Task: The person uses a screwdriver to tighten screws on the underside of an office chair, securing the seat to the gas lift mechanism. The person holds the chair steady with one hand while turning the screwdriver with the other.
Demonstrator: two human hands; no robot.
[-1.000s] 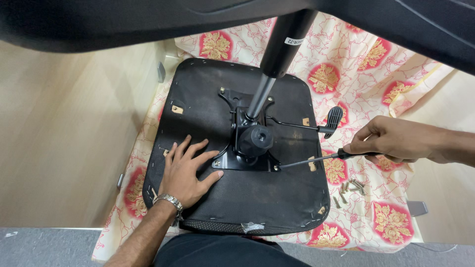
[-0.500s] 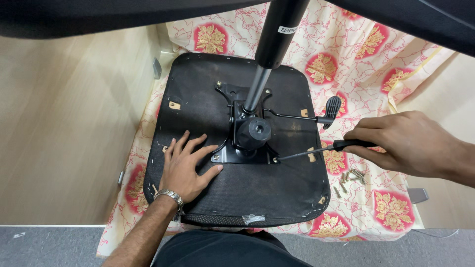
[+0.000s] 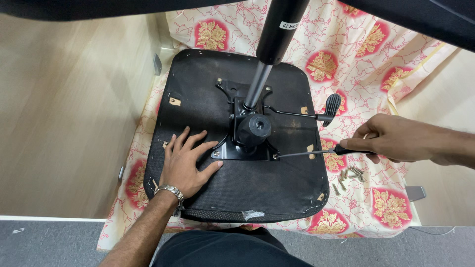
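An upturned black chair seat (image 3: 277, 183) lies on a patterned cloth. A black metal mechanism plate (image 3: 247, 143) with a round knob and a gas cylinder (image 3: 269, 49) is fixed at its middle. My left hand (image 3: 185, 163) lies flat and open on the seat underside, left of the plate. My right hand (image 3: 396, 138) grips the black handle of a screwdriver (image 3: 316, 152). Its thin shaft reaches left and the tip sits at the plate's near right corner.
Several loose screws (image 3: 349, 175) lie on the cream and red floral cloth (image 3: 361, 59) right of the seat. A black lever paddle (image 3: 332, 106) sticks out on the right. Wood floor (image 3: 64, 109) is on the left, grey floor at the near edge.
The view has shifted slightly. My right hand has kept the screwdriver at the plate's right corner, turning a little. My left hand has stayed pressed on the seat.
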